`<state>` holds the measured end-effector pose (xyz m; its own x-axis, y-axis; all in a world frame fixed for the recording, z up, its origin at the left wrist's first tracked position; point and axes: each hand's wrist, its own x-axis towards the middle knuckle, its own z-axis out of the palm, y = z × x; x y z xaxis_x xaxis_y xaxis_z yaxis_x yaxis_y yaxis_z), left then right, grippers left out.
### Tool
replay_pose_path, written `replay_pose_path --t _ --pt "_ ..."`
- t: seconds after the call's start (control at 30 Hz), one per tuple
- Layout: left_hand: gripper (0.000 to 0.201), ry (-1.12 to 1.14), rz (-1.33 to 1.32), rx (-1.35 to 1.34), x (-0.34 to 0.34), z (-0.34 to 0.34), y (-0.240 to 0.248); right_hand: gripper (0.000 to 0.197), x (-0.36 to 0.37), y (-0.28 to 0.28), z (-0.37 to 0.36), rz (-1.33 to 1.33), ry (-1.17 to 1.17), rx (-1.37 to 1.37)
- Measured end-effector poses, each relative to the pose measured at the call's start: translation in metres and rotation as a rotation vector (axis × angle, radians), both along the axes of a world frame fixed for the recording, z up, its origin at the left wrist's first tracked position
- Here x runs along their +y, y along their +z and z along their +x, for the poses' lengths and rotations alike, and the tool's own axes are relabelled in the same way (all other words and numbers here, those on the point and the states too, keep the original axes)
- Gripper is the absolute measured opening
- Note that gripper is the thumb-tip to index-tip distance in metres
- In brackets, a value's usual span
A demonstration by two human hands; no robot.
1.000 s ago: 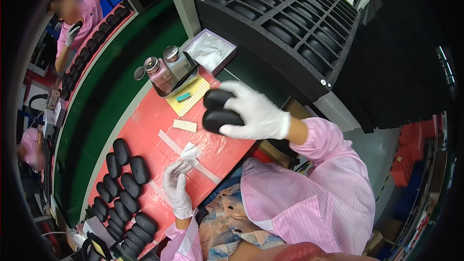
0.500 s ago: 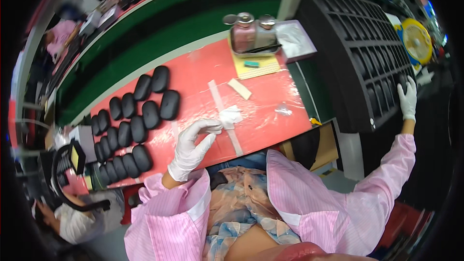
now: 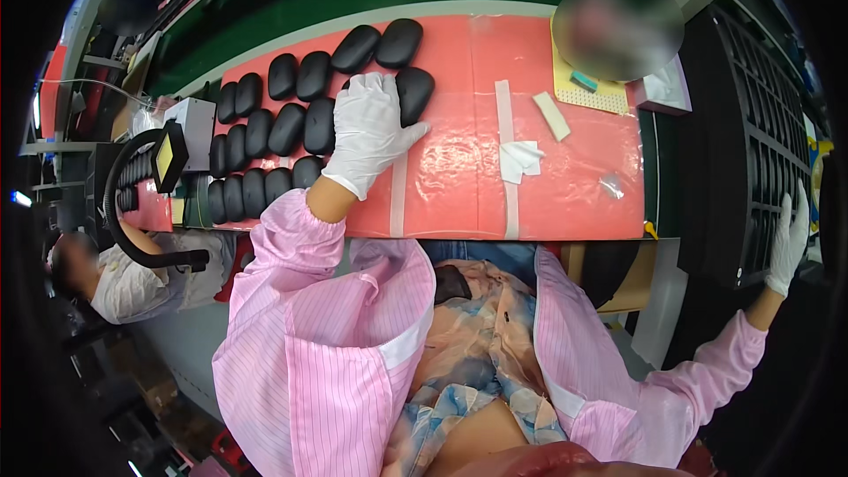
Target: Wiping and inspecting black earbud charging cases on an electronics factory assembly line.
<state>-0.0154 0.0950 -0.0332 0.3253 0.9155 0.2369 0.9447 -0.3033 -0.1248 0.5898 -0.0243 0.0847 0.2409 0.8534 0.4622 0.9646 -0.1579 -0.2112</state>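
left hand [image 3: 371,128] spread flat, palm down; right hand [image 3: 786,238] outstretched sideways.

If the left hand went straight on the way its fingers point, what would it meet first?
The left hand points up-right along the red mat; its fingertips already rest at a black oval case, with another black oval case likely next.

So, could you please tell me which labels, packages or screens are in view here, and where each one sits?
White label strip: small slanted rectangle on the red mat, right of centre.
Yellow pad: pale dotted sheet at the mat's far right corner, with a small teal block on it.
Lit panel: small yellow rectangle in a black frame, left of the mat.
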Motion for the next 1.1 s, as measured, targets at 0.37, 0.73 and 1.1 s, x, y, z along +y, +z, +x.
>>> replay_pose_path --t 0.37,0.73,1.1 --pt "0.057 -0.125 -1.065 -1.825 -0.080 0.024 0.034 0.065 0.040 -0.100 -0.366 -0.114 1.080 0.705" --pt "0.066 -0.115 -0.916 -1.972 -0.113 0.037 0.005 0.049 0.008 -0.115 -0.383 -0.331 0.733 1.930" --pt "0.057 -0.072 -1.013 -2.072 -0.109 0.040 0.004 0.058 0.014 -0.130 -0.374 0.151 0.759 1.279"
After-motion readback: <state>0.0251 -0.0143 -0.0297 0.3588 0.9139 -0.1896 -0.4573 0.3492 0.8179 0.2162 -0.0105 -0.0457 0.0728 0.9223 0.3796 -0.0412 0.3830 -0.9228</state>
